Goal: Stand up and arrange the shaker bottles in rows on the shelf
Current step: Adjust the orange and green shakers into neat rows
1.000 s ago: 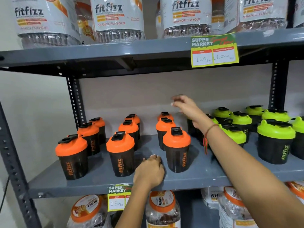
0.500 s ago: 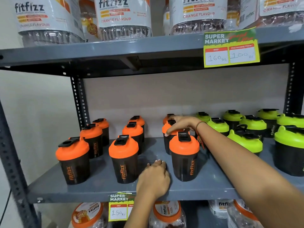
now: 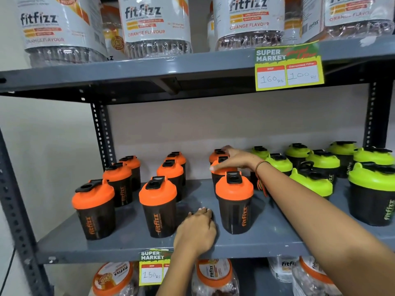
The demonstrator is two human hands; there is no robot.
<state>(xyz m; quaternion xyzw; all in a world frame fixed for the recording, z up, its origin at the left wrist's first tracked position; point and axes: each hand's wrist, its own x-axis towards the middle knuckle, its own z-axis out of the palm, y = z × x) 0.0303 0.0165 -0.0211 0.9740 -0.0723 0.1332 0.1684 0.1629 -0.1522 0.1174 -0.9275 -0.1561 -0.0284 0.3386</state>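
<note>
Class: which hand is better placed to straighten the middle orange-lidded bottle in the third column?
Right. The right hand lies on that middle bottle's lid, while the left hand rests flat on the shelf.

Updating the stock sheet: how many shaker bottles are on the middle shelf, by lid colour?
Orange-lid shakers: 9 (one partly under a hand)
Green-lid shakers: 8 in view; the frame cuts off the row at the right
Total: 17
</note>
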